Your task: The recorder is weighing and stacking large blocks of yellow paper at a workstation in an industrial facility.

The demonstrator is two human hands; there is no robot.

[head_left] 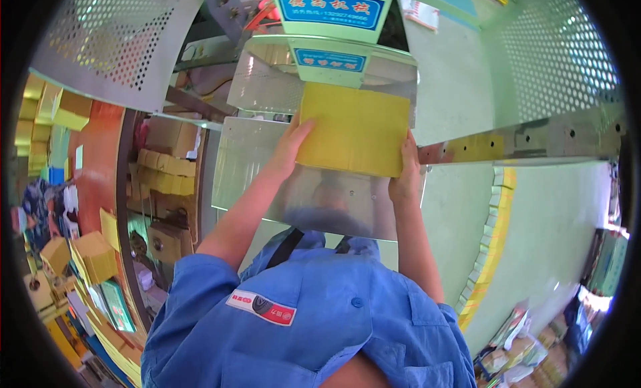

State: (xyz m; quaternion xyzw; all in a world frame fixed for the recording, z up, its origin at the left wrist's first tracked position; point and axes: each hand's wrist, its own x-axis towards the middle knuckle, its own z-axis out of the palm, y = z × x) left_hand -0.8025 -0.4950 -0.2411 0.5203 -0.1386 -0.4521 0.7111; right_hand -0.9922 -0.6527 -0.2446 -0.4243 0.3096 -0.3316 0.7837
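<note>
Yellow card was held, not yet let go: left hand pinched its nine o'clock edge, right hand its four.

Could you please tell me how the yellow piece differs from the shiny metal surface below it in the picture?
The yellow piece is opaque yellow, while the metal surface is silvery and reflective. The yellow piece looks smaller; the metal surface extends wider. The left hand and right hand hold the yellow piece, whereas neither grips the metal surface. Both show broad faces.
</note>
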